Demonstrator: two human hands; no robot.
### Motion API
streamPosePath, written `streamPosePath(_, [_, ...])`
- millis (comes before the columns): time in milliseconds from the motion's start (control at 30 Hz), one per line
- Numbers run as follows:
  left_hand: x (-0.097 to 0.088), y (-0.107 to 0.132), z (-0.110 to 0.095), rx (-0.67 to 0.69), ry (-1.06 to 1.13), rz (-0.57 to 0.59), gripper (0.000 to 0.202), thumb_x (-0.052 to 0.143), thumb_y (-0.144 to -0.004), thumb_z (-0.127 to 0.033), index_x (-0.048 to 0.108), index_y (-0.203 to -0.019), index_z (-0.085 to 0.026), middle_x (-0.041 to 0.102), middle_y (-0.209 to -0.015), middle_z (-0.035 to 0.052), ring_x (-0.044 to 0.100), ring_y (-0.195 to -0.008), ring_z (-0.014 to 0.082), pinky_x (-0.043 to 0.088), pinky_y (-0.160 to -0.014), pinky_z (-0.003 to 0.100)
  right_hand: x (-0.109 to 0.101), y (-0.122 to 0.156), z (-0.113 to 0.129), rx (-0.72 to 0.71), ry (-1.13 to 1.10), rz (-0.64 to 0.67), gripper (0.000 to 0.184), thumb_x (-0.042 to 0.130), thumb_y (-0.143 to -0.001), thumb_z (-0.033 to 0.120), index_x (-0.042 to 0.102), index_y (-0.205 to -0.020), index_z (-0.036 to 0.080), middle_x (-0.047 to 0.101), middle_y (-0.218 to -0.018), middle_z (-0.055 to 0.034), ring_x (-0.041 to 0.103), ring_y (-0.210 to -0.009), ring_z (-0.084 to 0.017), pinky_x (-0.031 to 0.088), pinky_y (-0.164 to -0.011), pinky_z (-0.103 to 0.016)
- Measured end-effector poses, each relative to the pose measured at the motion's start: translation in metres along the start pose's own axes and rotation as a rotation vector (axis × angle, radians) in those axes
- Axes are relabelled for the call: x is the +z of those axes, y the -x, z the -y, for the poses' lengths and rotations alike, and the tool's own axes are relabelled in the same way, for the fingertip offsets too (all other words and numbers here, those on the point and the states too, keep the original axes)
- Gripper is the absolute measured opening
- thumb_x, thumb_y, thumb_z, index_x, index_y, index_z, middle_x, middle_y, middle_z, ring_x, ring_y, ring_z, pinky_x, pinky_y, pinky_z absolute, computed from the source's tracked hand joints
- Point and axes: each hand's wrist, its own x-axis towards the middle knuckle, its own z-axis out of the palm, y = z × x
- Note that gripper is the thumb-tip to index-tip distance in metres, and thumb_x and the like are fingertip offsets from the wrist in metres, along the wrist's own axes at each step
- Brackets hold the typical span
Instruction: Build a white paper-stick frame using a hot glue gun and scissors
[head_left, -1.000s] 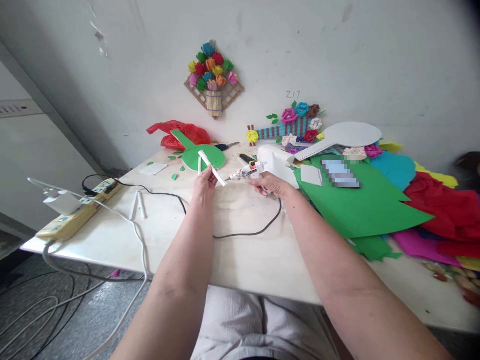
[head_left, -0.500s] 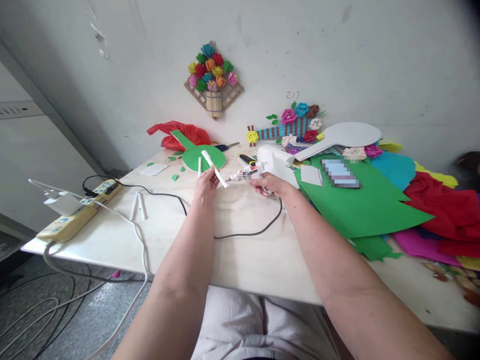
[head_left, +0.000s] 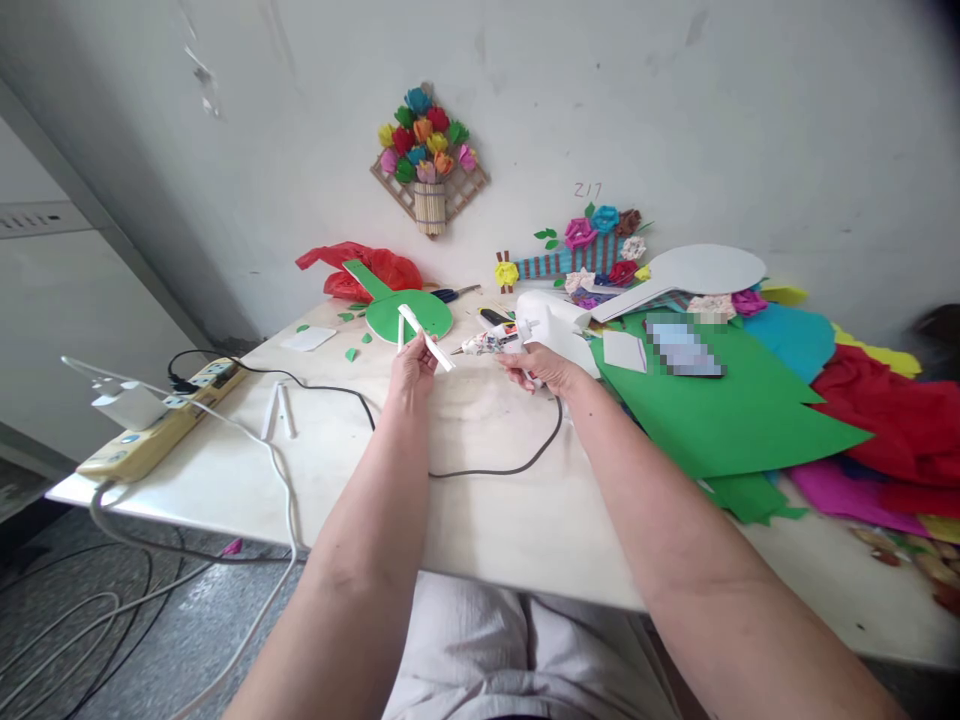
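Note:
Between the fingers of my left hand (head_left: 415, 368) are narrow white strips (head_left: 427, 338), one slanting down to the right and a shorter one standing behind it. My right hand (head_left: 541, 368) is closed round a white hot glue gun (head_left: 491, 341) with a patterned front. Its metal nozzle points left, close to the lower end of the slanted strip; I cannot tell whether they touch. Beyond my left hand lies a green paddle-shaped piece (head_left: 409, 316). Two joined white strips (head_left: 277, 410) rest on the table to the left.
A yellow power strip (head_left: 161, 425) with a white charger (head_left: 129, 404) lies at the left edge. The glue gun's black cord (head_left: 495, 472) loops over the table. Green sheets (head_left: 720, 430), a phone (head_left: 684, 348) and coloured paper (head_left: 892, 410) cover the right side. Scissors (head_left: 454, 294) lie at the back.
The slanted strip has tilted slightly and its lower end has come up a little beside the nozzle. Both hands stay almost in place; the whole view has shifted slightly.

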Motion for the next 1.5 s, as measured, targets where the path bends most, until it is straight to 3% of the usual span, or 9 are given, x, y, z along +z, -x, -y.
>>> streamPosePath(233, [0.003,0.002,0.001,0.010,0.016,-0.008,0.008,0.058,-0.078,-0.014,0.062,-0.072,-0.015,0.065,-0.064,0.0008,0.062,-0.063,0.0077,0.047,-0.059,0.015,0.011,-0.009,-0.004,0.012,0.000,-0.109,0.037,0.071,-0.064,0.045,0.051,-0.063,0.014,0.048,-0.043,0.0041,0.037,-0.030,-0.005,0.026,-0.026,-0.018])
streamPosePath(400, [0.003,0.002,0.004,0.012,-0.070,0.025,0.000,0.063,-0.074,-0.019,0.063,-0.073,-0.019,0.067,-0.071,-0.0008,0.062,-0.074,0.0094,0.045,-0.065,0.018,0.017,-0.013,-0.006,0.003,0.024,-0.131,0.035,0.070,-0.066,0.043,0.051,-0.064,0.014,0.048,-0.043,0.0046,0.036,-0.030,-0.004,0.027,-0.025,-0.017])
streamPosePath(700, [0.003,0.001,0.007,0.048,-0.122,0.054,0.009,0.069,-0.066,-0.024,0.064,-0.073,-0.021,0.068,-0.078,-0.0009,0.061,-0.084,0.0121,0.043,-0.064,0.019,0.019,-0.015,-0.009,-0.014,0.046,-0.141,0.031,0.069,-0.068,0.040,0.051,-0.063,0.014,0.048,-0.044,0.0043,0.037,-0.031,-0.004,0.028,-0.026,-0.017])
streamPosePath(1133, [-0.002,-0.003,0.011,0.026,-0.138,0.100,0.016,0.070,-0.065,-0.027,0.064,-0.077,-0.019,0.068,-0.079,0.0006,0.060,-0.076,0.0105,0.041,-0.061,0.019,0.011,-0.012,-0.006,-0.105,-0.018,-0.163,0.035,0.069,-0.064,0.044,0.052,-0.061,0.013,0.049,-0.045,0.0035,0.039,-0.032,-0.005,0.030,-0.027,-0.018])
streamPosePath(1500, [-0.001,-0.001,0.010,0.017,-0.142,0.089,0.018,0.072,-0.063,-0.029,0.064,-0.076,-0.019,0.068,-0.079,0.0000,0.060,-0.074,0.0098,0.041,-0.063,0.020,0.016,-0.014,-0.010,-0.029,0.051,-0.182,0.031,0.068,-0.067,0.041,0.050,-0.063,0.015,0.047,-0.044,0.0049,0.037,-0.030,-0.004,0.027,-0.026,-0.017])
